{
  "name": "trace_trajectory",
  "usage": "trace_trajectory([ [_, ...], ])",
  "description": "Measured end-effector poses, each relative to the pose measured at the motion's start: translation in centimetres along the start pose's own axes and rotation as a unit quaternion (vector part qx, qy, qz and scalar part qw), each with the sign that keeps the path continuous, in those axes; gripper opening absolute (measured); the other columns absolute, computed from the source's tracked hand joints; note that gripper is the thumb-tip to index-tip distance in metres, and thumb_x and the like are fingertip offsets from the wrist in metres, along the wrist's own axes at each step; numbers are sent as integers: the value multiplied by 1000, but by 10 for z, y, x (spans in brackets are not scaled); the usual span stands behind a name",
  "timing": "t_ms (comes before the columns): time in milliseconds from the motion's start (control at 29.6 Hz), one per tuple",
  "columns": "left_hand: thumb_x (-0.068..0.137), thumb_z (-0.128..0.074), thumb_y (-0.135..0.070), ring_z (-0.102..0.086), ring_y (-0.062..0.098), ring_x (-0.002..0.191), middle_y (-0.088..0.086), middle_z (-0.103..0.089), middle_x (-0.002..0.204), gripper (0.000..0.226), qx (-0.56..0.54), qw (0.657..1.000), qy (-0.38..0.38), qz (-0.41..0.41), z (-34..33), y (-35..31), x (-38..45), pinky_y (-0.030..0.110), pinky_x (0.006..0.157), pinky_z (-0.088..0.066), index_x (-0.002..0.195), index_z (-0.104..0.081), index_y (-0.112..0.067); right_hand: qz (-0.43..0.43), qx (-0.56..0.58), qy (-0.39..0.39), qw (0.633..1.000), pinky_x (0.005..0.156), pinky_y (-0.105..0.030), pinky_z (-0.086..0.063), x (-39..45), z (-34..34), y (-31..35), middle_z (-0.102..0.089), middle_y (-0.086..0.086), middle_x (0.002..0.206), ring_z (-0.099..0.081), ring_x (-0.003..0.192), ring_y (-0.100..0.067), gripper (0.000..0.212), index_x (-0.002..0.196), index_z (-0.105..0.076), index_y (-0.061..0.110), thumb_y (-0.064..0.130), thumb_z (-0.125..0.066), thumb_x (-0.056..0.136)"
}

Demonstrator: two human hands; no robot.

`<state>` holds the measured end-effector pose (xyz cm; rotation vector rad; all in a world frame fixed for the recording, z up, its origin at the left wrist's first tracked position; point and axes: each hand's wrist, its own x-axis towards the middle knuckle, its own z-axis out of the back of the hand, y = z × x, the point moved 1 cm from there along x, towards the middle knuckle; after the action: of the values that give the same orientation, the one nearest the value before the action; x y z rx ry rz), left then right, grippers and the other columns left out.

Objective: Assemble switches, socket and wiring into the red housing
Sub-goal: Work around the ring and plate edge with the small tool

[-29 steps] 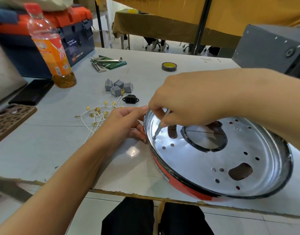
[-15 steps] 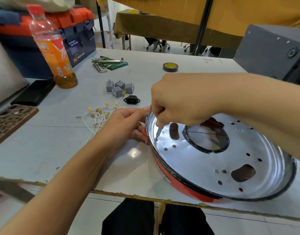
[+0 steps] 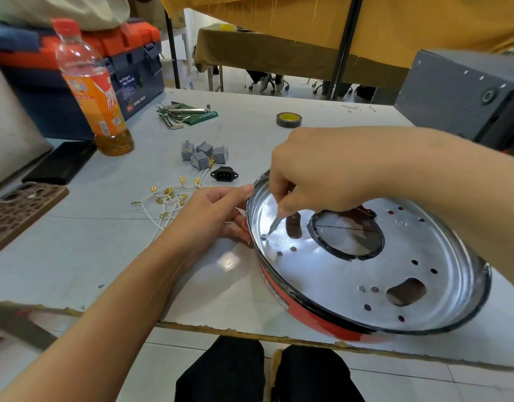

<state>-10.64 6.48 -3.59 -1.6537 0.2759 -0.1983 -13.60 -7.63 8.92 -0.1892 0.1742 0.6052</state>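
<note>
The round red housing [image 3: 322, 320] lies tilted near the table's front edge, its shiny perforated inside facing up. My right hand [image 3: 322, 172] grips a thin screwdriver [image 3: 274, 224] whose tip sits on a small screw [image 3: 264, 235] near the housing's left rim. My left hand [image 3: 212, 213] holds that rim from outside, thumb on its top edge. Several grey switches [image 3: 203, 153], a black socket [image 3: 224, 174] and white wires with gold terminals [image 3: 168, 198] lie on the table to the left.
An orange drink bottle [image 3: 93, 91], a blue and orange toolbox [image 3: 128, 68], hex keys [image 3: 177, 113] and a tape roll [image 3: 288, 119] stand farther back. A phone [image 3: 20, 210] and black case lie at left. A grey box [image 3: 464, 94] sits at back right.
My right hand has turned slightly with the screwdriver, its tip staying near the same hole by the left rim. My left hand keeps its hold on the rim.
</note>
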Motion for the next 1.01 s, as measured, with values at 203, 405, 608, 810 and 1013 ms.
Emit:
trace_trajectory([
  [203, 89, -57, -32, -63, 27, 66, 22, -69, 86, 34, 1, 1000, 5, -5, 1, 2, 2, 26, 56, -54, 88, -72, -2, -51, 127, -2, 991, 54, -17, -46, -14, -9, -26, -67, 7, 55, -55, 48, 0, 23, 83, -62, 26, 38, -47, 95],
  [405, 87, -54, -44, -66, 21, 65, 17, -72, 86, 39, 6, 1000, -1, -6, 2, 0, 2, 23, 55, -54, 90, -75, -11, -100, 216, -53, 970, 64, -26, -50, -28, -38, -37, -70, 11, 77, -62, 68, -7, 15, 87, -44, 27, 34, -36, 98],
  [608, 97, -47, -15, -67, 10, 60, -1, -73, 76, 24, 80, 995, -48, -33, 8, -5, 0, 16, 55, -52, 94, -71, -10, -142, 258, -150, 944, 50, -13, -40, -36, -55, -38, -61, 4, 67, -53, 54, -4, 14, 76, -55, 18, 15, -51, 89],
  [810, 88, -61, -11, -60, 4, 58, 3, -69, 78, 11, 272, 947, -153, -79, 32, -17, 3, 14, 55, -50, 91, -71, -15, -154, 320, -54, 933, 52, -22, -38, -43, -67, -43, -55, 2, 46, -42, 39, -6, 36, 51, -59, 12, 27, -64, 84],
  [1013, 84, -66, -15, -51, 3, 71, -6, -60, 83, 12, 511, 850, -119, -52, 48, -21, 7, 9, 58, -35, 94, -71, -21, -153, 353, 12, 923, 54, -23, -33, -38, -73, -42, -47, 4, 41, -37, 38, -5, 40, 49, -52, 16, 31, -65, 84],
])
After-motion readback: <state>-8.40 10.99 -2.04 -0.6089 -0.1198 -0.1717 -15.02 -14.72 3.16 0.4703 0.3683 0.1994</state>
